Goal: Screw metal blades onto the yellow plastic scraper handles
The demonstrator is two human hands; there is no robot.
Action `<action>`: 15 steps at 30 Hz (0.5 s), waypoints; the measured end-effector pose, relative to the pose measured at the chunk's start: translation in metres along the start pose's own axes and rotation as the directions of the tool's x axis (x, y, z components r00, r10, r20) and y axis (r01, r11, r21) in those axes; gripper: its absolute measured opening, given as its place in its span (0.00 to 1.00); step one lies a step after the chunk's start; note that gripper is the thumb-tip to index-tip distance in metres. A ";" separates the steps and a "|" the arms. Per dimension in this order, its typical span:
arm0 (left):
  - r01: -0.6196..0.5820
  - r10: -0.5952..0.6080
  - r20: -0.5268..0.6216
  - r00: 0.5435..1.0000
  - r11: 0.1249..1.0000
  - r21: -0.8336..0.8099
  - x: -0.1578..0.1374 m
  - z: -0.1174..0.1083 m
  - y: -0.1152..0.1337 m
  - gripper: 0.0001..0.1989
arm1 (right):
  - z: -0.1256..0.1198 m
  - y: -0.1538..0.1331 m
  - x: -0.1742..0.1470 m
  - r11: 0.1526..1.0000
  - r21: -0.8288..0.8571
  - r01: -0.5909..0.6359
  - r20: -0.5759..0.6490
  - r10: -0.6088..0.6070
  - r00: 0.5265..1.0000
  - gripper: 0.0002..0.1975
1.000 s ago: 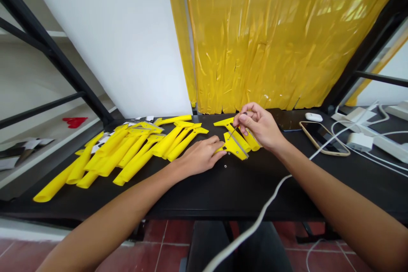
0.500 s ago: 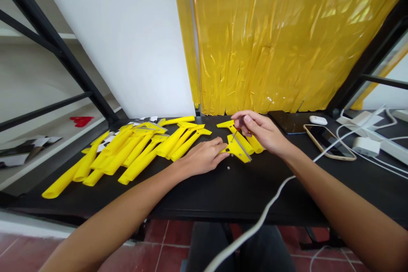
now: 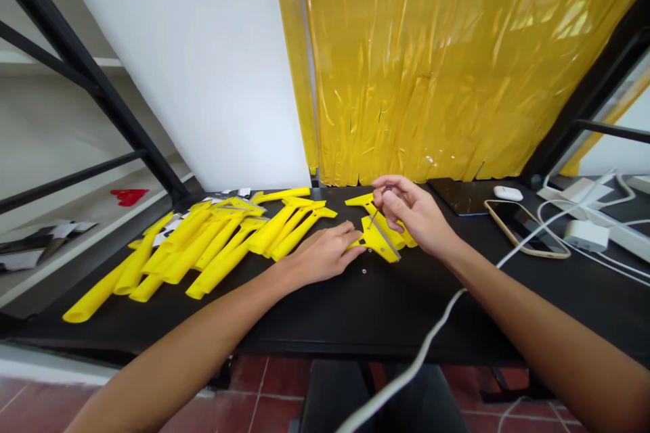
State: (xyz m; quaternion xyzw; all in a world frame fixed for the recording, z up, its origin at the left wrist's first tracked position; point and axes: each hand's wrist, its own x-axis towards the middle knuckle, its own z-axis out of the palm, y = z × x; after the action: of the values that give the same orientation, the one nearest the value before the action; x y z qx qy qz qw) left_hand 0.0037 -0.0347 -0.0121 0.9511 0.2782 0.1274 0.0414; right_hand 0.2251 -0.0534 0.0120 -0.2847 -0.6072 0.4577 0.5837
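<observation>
Resting on black, flat tabletop (image 3: 325, 318): yellow plastic broad-headed scraper (image 3: 374, 238), near centre.
Left hand (image 3: 330, 254) closed over its handle; right hand (image 3: 414, 213) pinching slim metal-shafted screwdriver (image 3: 374, 219) at the head; small silvery ring-shaped piece (image 3: 364, 271) nearby. Step in hand, seemingly: screw-turning; next move likely calls for steady downward pressure.

Yellow scraper (image 3: 374, 240): you could read no lettering on it.
Phone (image 3: 523, 224): you saw no legible text there either.
</observation>
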 end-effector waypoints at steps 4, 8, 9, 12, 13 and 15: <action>0.000 0.000 -0.012 1.000 1.000 0.010 0.000 0.001 -0.001 0.18 | -0.002 0.001 0.000 0.997 -0.058 0.041 -0.020 -0.042 0.999 0.12; -0.003 0.003 -0.006 1.000 1.000 0.024 0.000 0.000 0.001 0.18 | -0.003 -0.001 -0.001 0.989 -0.130 0.071 0.030 -0.068 0.997 0.15; -0.003 0.003 0.000 1.000 1.000 0.028 0.000 0.000 0.001 0.18 | -0.001 -0.001 -0.001 0.987 -0.138 0.078 0.035 -0.074 0.997 0.15; 0.001 -0.001 0.008 1.000 0.999 0.037 0.000 -0.002 0.003 0.18 | 0.005 0.000 -0.002 0.986 -0.129 0.104 0.017 -0.103 0.995 0.14; 0.001 -0.002 0.009 1.000 0.999 0.037 0.000 -0.002 0.003 0.17 | 0.006 0.001 -0.002 0.987 -0.117 0.113 -0.003 -0.115 0.993 0.15; 0.000 -0.001 0.010 1.000 0.999 0.033 0.000 -0.002 0.003 0.17 | 0.007 0.003 -0.002 0.985 -0.111 0.131 -0.050 -0.137 0.989 0.16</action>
State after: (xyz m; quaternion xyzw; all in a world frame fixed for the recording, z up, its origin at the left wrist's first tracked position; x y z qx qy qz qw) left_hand 0.0049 -0.0373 -0.0096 0.9523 0.2802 0.1181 0.0272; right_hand 0.2176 -0.0551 0.0093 -0.2873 -0.6317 0.3755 0.6143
